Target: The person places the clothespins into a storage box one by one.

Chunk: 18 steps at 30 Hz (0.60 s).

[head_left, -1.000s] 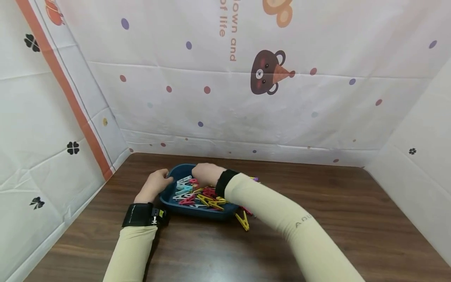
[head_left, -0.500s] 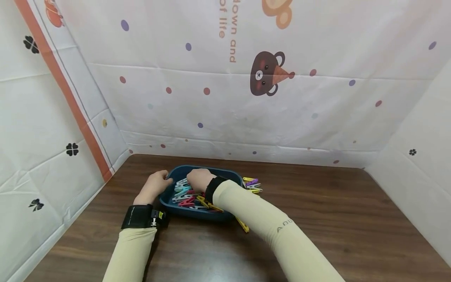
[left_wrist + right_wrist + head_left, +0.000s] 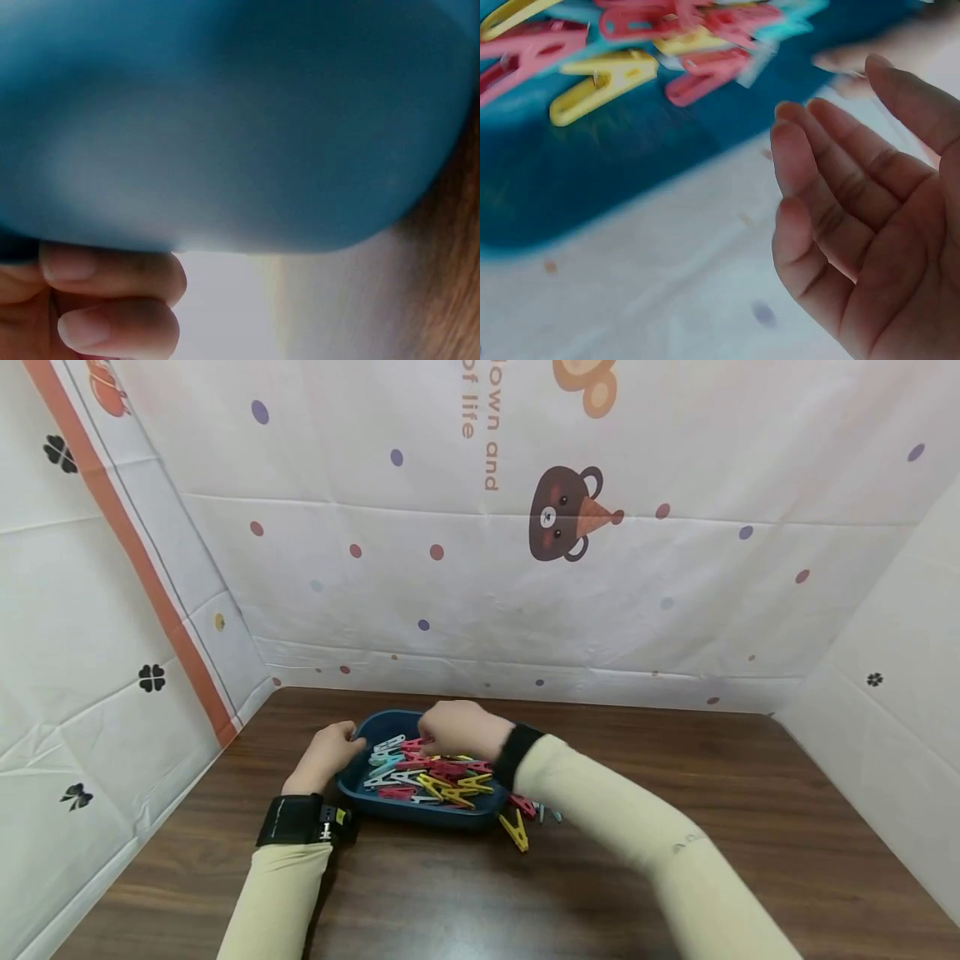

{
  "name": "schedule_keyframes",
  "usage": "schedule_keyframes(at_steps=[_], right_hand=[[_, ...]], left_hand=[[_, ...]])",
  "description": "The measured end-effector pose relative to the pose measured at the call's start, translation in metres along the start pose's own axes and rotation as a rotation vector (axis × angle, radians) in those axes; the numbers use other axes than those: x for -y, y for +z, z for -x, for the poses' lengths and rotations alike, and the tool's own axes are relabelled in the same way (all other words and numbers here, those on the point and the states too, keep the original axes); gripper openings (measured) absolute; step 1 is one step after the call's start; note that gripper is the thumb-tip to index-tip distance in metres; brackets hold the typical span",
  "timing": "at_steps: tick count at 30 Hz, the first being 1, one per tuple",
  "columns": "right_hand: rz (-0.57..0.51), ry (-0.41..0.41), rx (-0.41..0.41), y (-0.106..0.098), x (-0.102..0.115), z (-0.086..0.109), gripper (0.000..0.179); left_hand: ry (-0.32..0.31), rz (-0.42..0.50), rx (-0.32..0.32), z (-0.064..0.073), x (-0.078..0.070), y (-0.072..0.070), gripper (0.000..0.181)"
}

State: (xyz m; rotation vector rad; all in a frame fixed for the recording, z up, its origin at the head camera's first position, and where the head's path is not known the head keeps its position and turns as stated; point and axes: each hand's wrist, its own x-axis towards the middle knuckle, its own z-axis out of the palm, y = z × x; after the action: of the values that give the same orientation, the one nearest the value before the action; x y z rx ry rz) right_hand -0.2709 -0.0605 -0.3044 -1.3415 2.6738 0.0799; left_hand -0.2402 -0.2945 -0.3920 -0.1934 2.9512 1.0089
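Note:
A dark blue plastic basin point(image 3: 427, 813) holds a heap of clothespins in red, yellow, white and light blue. My left hand point(image 3: 327, 755) grips the basin's left rim, its curled fingers point(image 3: 112, 274) showing against the edge in the left wrist view. Over the back of the basin is my right hand point(image 3: 465, 728). The right wrist view shows its palm bare, fingers slightly bent and thumb apart, with nothing held. Close by in that view lie a yellow clothespin point(image 3: 604, 82) and a red clothespin point(image 3: 705, 75).
Outside the basin's right end, a yellow clothespin point(image 3: 515, 832) and a red clothespin point(image 3: 523, 806) lie on the dark wooden table point(image 3: 675, 777). My right sleeve point(image 3: 622, 810) covers part of that area. A printed white cloth point(image 3: 450, 585) hangs behind the table.
My right hand dipped leftward among the clothespins, then lifted back to the right, uncovering the heap. The arm now hides clothespins right of the basin. My left hand stays on the rim.

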Motion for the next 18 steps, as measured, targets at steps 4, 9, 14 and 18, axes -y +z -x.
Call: schedule_keyframes(at_steps=[4,9,14,18], right_hand=[[-0.037,-0.027,-0.061,-0.008,-0.017,0.052,0.021],[-0.076,-0.034,-0.15,0.007,-0.044,0.106,0.021],[-0.114,0.009,-0.193,0.034,-0.059,0.138,0.018],[-0.16,0.027,-0.174,0.052,-0.059,0.149,0.018]], left_hand=[[0.008,-0.006,0.002,-0.001,0.0,0.0,0.028],[0.013,-0.006,0.001,0.0,0.001,-0.001,0.026],[0.0,0.0,0.01,0.002,0.001,0.0,0.026],[-0.008,-0.003,0.012,0.002,0.0,0.0,0.024]])
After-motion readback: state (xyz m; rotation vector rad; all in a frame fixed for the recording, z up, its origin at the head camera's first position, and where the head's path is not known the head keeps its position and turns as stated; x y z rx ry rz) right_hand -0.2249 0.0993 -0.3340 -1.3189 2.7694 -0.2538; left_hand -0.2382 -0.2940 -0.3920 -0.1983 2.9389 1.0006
